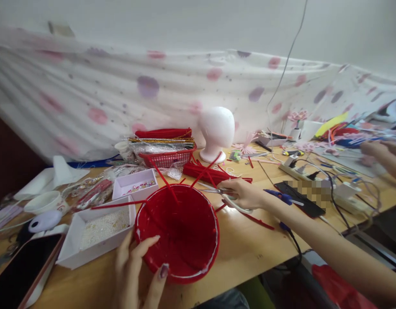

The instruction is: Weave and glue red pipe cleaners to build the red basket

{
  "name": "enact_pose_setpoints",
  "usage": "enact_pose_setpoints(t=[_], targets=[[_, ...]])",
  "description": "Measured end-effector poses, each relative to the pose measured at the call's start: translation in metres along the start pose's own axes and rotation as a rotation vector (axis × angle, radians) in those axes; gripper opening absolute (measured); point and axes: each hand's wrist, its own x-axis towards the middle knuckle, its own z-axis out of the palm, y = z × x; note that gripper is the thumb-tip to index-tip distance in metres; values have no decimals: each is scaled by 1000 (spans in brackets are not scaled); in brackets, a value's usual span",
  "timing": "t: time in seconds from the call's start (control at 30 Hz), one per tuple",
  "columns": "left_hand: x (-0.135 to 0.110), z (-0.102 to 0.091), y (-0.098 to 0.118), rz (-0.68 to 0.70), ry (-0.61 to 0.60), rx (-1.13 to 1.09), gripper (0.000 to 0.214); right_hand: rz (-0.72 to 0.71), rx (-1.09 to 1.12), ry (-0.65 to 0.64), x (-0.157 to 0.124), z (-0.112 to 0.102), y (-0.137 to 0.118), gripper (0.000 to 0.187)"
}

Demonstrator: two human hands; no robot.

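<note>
My left hand (136, 270) grips the near rim of a round red bowl-shaped frame (178, 234), thumb inside, with red stems sticking up from it. My right hand (244, 194) reaches out over the table and closes on a pair of scissors (231, 198) with pale handles, lying just right of the frame. A pile of red pipe-cleaner stems (210, 172) lies behind the scissors.
White trays of beads (98, 234) and a phone (22, 270) sit at the left. A red basket (167, 156) and a white foam head (216, 133) stand behind. A power strip (297, 169), cables and a glue gun (281, 197) lie right. Another person's hands (381, 152) work at far right.
</note>
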Motion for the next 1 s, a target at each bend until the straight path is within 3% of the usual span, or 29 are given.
enact_pose_setpoints(t=[0.2,0.53,0.83,1.0], targets=[[39,-14,-8,-185,-194,-113,40,-18,-51,1,9,7,-4,18],[117,-22,-30,-128,-469,-276,43,-83,-155,-16,10,-4,-17,28],[140,-15,-16,-139,-488,-333,48,-103,-151,-46,-3,-3,-21,22],[143,-16,-23,-179,-471,-379,53,-49,-102,1,-7,-2,-15,15]])
